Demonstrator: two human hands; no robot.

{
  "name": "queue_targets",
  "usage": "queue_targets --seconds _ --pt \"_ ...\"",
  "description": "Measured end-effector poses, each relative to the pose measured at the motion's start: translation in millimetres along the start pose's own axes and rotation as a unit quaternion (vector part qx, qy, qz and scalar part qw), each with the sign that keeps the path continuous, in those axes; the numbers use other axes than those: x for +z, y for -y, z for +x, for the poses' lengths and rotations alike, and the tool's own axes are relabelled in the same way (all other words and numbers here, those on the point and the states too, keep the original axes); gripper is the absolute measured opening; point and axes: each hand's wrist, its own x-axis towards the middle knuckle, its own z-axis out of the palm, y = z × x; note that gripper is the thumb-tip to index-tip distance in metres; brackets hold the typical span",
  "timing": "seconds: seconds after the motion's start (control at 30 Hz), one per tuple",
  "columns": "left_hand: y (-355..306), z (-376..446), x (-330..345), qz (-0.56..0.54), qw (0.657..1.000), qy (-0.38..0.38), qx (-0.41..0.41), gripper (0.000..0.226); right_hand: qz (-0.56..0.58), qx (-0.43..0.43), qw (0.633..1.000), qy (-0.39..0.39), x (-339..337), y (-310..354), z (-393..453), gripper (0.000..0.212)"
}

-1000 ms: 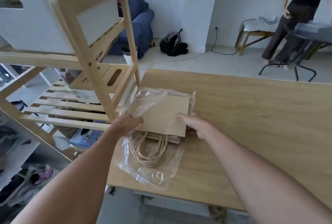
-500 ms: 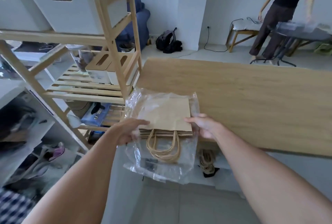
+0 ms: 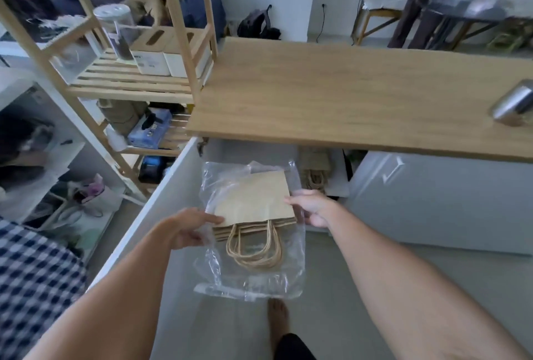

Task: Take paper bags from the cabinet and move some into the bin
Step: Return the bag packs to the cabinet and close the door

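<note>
Two hands are showing, one at each side of a single stack of paper bags (image 3: 253,201): the left hand (image 3: 189,230) is pinching the stack's left edge, thumb on top and fingers curled beneath, and the right hand (image 3: 313,208) is clamping the right edge the same way. The flat brown bags are lying in a pile too tight to count exactly, and they are sitting inside one clear plastic sleeve (image 3: 251,273) whose loose end is hanging down below the hands. Several twisted paper handles (image 3: 253,250) are looping out of the near side of the stack, inside the sleeve. The stack is being held in the air, below the front edge of the wooden tabletop (image 3: 346,100) and in front of the open white cabinet (image 3: 245,149) underneath it. Within that cabinet one more bundle of bags with rope handles (image 3: 315,172) is lying toward the right. One white cabinet door (image 3: 161,215) is standing open at the left, and another white door (image 3: 432,201) is at the right. A wooden shelf rack (image 3: 178,42) is standing to the left, carrying two white boxes (image 3: 164,62) and one clear jar (image 3: 118,31). One metal cylinder (image 3: 513,106) is lying on the tabletop's right end. One bare foot (image 3: 278,316) is showing on the floor.
</note>
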Motion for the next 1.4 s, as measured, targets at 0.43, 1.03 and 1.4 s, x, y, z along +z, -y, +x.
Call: queue_targets --seconds 0.43,1.03,1.4 --pt "-12.8 230.4 37.9 0.024 0.978 -0.151 0.141 0.011 -0.056 -0.114 0.982 -0.139 8.1 -36.5 217.1 0.021" --pt "-84.5 360.4 54.3 0.125 0.910 -0.319 0.233 0.061 -0.171 -0.196 0.940 -0.222 28.1 0.0 361.6 0.021" --pt "-67.7 116.0 38.4 0.225 0.875 -0.290 0.316 0.043 -0.251 -0.103 0.960 -0.066 29.7 -24.0 147.9 0.030"
